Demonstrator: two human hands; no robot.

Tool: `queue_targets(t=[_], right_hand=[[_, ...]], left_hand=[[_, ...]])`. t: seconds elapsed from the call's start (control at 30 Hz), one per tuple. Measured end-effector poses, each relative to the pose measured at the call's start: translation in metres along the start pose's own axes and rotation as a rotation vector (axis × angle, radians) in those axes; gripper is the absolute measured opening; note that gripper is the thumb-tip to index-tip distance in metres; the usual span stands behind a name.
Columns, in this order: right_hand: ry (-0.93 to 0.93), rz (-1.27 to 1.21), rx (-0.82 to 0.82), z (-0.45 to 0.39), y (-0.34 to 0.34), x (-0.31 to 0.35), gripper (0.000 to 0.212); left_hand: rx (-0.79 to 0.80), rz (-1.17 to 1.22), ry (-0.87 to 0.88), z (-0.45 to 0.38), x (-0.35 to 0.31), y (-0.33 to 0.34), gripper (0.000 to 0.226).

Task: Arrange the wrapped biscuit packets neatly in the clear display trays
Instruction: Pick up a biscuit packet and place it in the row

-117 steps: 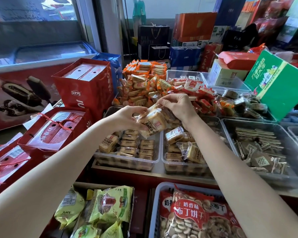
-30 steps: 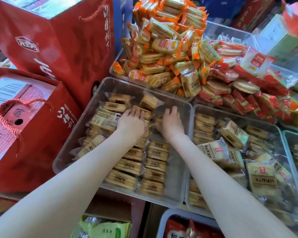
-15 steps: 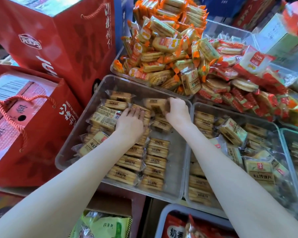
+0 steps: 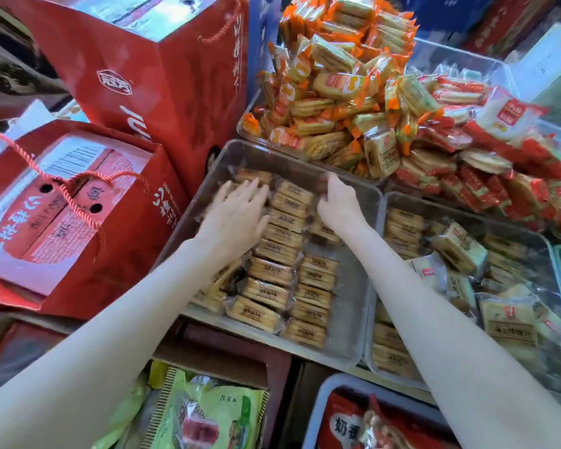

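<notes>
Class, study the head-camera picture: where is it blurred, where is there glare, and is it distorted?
Head view: the right hand is motion-smeared at its fingertips; window glare washes the red gift box top; wide-angle distortion bows the clear tray edges; far right corner is blurred.

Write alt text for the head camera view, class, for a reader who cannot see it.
Two bare hands reach into a clear tray of neatly rowed biscuit packets: the left hand lies flat on them, the right hand is at the far end. Heaped orange packets and red gift boxes surround it.
</notes>
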State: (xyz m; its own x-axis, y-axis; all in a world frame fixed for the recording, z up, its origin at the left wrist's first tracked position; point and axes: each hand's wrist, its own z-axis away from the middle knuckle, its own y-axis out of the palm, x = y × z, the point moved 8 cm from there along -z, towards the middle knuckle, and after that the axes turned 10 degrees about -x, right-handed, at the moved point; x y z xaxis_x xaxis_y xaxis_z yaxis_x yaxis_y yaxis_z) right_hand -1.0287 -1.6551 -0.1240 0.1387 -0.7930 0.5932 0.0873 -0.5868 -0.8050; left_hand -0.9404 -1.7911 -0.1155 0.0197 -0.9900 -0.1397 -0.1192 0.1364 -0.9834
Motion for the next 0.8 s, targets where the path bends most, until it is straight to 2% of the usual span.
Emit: queue_targets(t=[0.1, 0.17, 0.23, 0.37, 0.43, 0.53, 0.6, 0.67, 0.7, 0.8], right_hand=[[-0.288, 0.036, 0.023, 0.015, 0.019, 0.062, 0.028], [-0.338, 0.094, 0.164, 0.026, 0.052, 0.088, 0.034], [-0.307, 0.118, 0.307, 0.035, 0.083, 0.096, 0.035], [-0.258, 0.084, 0.257, 0.035, 0.076, 0.094, 0.033], [-0.151, -0.057, 0.152, 0.031, 0.046, 0.081, 0.034], [0.075, -0.221, 0.053, 0.024, -0.011, 0.034, 0.036], [0.06, -0.008, 0.093, 0.022, -0.034, 0.007, 0.037], [-0.064, 0.37, 0.154, 0.024, -0.04, -0.009, 0.043], [-0.122, 0.478, 0.174, 0.026, -0.037, -0.013, 0.044], [-0.239, 0.589, 0.185, 0.033, -0.02, -0.012, 0.037]], left_hand=[[-0.101, 0.168, -0.143, 0.031, 0.027, -0.016, 0.051], [-0.067, 0.188, -0.209, 0.056, 0.039, -0.015, 0.054], [0.028, 0.152, -0.245, 0.075, 0.044, -0.009, 0.061], [0.199, 0.082, -0.276, 0.087, 0.048, 0.002, 0.066], [0.174, 0.111, -0.288, 0.086, 0.051, -0.001, 0.062], [0.019, 0.186, -0.321, 0.082, 0.052, -0.017, 0.06], [-0.065, 0.231, -0.304, 0.077, 0.045, -0.026, 0.06], [-0.078, 0.274, -0.248, 0.069, 0.031, -0.026, 0.062], [-0.067, 0.284, -0.217, 0.063, 0.023, -0.024, 0.064], [-0.032, 0.257, -0.129, 0.045, -0.001, -0.016, 0.067]])
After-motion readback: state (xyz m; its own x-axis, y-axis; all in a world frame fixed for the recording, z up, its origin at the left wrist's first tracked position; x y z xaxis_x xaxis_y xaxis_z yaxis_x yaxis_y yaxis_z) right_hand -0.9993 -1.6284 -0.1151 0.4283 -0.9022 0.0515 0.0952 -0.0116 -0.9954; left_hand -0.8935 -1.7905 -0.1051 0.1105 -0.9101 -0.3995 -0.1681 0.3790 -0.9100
